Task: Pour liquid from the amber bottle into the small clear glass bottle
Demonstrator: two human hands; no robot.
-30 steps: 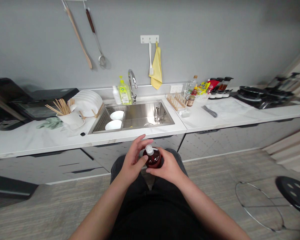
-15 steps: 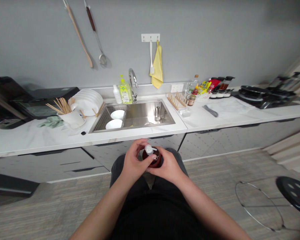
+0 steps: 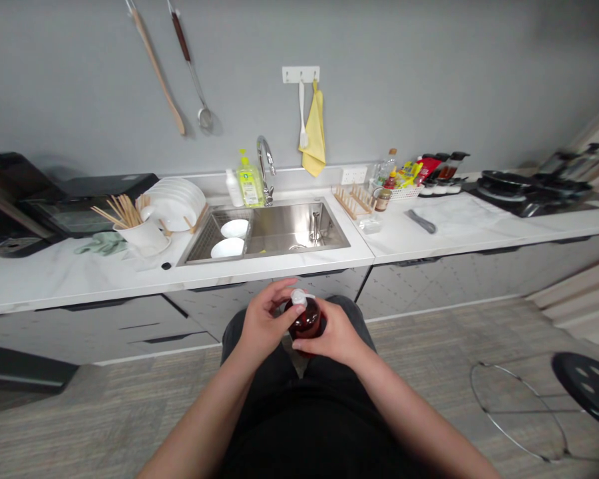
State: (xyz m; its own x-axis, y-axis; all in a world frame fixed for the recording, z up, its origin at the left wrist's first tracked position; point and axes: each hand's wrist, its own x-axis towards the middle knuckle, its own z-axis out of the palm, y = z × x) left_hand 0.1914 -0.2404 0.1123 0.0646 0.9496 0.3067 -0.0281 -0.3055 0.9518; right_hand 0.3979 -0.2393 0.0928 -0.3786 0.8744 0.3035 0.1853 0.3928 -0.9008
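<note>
A dark red-brown pump bottle with a white pump head is held in front of my lap, before the counter. My right hand wraps round the bottle's body from the right, its thumb across the near side. From the left, my left hand grips the pump head's collar, with the thumb on its near side and the fingers curled behind. The fingertips at the back are partly hidden. The pump's spout points right.
Beyond the cabinet fronts, a steel sink holds two white bowls. On the counter stand a yellow-green soap bottle, a chopstick holder, racked plates and a wooden rack. A black stool stands at right.
My left thumb has moved from the bottle's shoulder up to the pump collar. More of the bottle's glossy shoulder shows. The right hand keeps its hold.
</note>
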